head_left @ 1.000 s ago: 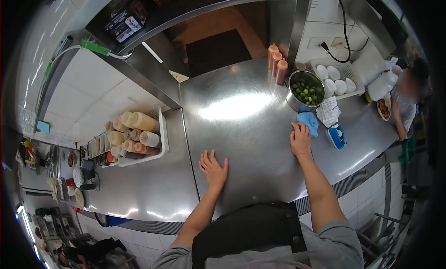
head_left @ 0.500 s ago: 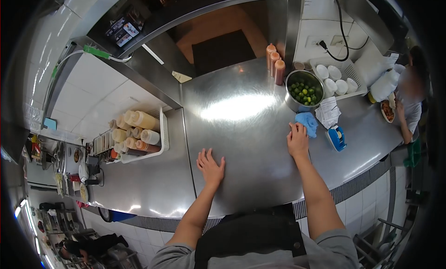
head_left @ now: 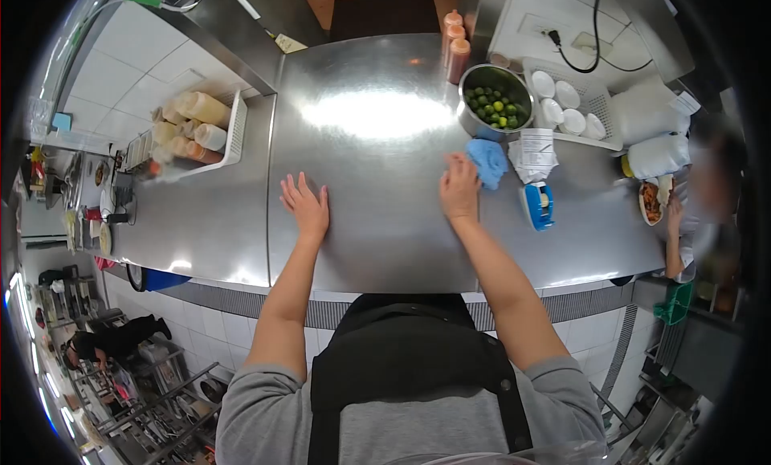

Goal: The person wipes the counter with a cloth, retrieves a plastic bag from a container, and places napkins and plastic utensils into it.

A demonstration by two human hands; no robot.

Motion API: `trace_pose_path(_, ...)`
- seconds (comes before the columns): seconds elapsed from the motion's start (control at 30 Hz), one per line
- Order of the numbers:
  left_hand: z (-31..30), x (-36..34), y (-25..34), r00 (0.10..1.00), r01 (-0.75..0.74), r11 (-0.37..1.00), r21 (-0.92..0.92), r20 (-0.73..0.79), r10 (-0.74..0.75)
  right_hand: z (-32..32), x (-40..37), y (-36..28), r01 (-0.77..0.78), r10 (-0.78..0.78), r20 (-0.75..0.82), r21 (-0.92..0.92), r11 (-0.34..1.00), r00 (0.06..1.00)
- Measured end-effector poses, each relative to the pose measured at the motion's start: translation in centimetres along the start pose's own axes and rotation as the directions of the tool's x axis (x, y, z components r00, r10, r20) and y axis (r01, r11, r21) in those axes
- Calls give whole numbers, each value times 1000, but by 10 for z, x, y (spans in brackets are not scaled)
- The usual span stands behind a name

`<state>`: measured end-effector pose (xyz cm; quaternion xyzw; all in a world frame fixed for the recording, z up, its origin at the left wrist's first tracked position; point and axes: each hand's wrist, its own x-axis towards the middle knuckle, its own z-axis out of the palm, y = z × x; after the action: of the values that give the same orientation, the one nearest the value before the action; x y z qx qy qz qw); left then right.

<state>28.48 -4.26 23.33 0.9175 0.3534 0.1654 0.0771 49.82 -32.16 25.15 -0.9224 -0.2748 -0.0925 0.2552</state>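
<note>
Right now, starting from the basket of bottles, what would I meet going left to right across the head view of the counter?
White basket of bottles, left hand, right hand, blue cloth, blue tape dispenser, dish of food.

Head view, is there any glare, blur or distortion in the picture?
Head view: white glare washes out a patch of the steel counter; wide-angle distortion bends the surroundings and the corners fall to black; the right hand's fingers look slightly soft; the co-worker at the far right is blurred around the head; the limes read fairly clearly.
</note>
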Motion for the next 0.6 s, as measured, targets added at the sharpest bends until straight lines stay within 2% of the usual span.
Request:
trace_pose_path(0.07,-5,-30,45,998,-23,995,-92,-55,18,-4,-16,9,233,-233,10,14,972,972)
trace_pose_path(0.17,-15,-93,131,970,-173,951,-255,123,210,-22,-41,24,315,-316,-28,195,929,948)
trace_pose_path(0.27,-37,-128,201,907,-284,889,-360,201,371,-46,-59,53,189,-196,8,222,957,981)
trace_pose_path(0.37,-28,-102,235,946,-231,878,-418,114,304,-71,-62,70,159,-171,2,351,923,985)
trace_pose_path(0.47,-1,-32,268,956,-229,836,-499,47,291,-77,-54,68,171,-201,39,384,907,979)
trace_pose_path(0.57,27,22,306,932,-265,746,-611,35,360,-67,-36,67,148,-151,-26,434,889,988)
trace_pose_path(0.6,39,26,312,922,-241,758,-606,102,375,-62,-33,71,118,-127,-8,432,894,992)
